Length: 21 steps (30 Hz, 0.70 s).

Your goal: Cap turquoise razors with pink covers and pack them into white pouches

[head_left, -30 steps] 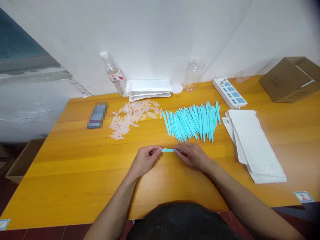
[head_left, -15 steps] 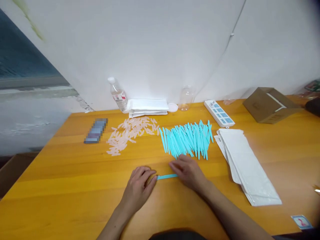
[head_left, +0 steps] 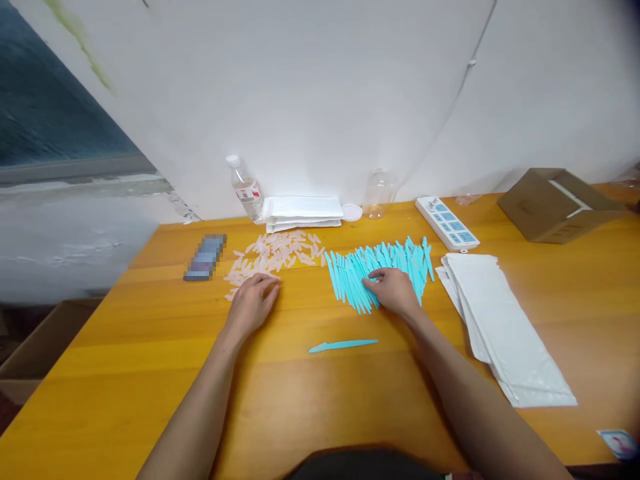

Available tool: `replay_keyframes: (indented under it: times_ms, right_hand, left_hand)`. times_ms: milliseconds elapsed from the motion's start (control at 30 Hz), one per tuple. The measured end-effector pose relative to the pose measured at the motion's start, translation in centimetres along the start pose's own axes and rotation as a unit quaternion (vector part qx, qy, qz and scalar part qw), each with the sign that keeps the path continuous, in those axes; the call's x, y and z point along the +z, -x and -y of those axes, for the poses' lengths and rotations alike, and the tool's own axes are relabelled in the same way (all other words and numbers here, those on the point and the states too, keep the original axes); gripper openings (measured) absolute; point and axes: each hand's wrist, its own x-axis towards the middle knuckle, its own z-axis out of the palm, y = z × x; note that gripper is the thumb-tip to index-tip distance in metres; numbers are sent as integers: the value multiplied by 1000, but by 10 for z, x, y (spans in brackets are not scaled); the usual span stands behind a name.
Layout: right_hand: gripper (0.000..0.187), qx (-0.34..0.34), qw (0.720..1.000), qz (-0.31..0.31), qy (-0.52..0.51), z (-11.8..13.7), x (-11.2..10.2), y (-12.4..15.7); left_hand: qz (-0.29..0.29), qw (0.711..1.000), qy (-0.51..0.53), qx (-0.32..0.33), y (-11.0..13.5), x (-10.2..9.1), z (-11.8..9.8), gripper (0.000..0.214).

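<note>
A single turquoise plastic stick [head_left: 343, 345] lies alone on the wooden table [head_left: 150, 373] in front of me, touched by neither hand. My left hand [head_left: 251, 301] rests at the near edge of a heap of pale pink plastic caps [head_left: 273, 254], fingers curled down onto them. My right hand [head_left: 393, 288] lies on the near side of a pile of turquoise sticks [head_left: 380, 267], fingertips pinching among them. What either hand has between its fingers is hidden.
White flat pouches [head_left: 505, 320] are stacked at the right. At the back stand a water bottle [head_left: 245, 187], more white pouches [head_left: 303, 212], a clear jar [head_left: 377, 193] with its lid [head_left: 353, 212], a power strip [head_left: 447, 223] and a cardboard box [head_left: 555, 203]. A phone [head_left: 205, 257] lies at the left.
Both hands let go of the single turquoise stick, which now lies on the table. The left hand moved to the pink caps, the right hand to the turquoise pile. The camera tilted up.
</note>
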Motion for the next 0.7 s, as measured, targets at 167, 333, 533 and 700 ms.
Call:
replay_keyframes:
  times_ms: [167,333,533,700]
  right_hand:
    - [31,58,997,38,-43,4,0,-10]
    - [20,64,996,34,-50,10,1,-17]
    - [23,47,993,39,-100,9,-11,-15]
    - [37,9,896,247,-368,7,-29,9]
  left_hand:
    - [54,991,-116,33,-19,-10,26,34]
    - [73,983,-154,62,-28,-10,21,28]
    - [83,985,-118,96,-28,-2,14,27]
    - [96,991,-73,59,-26,0,3,29]
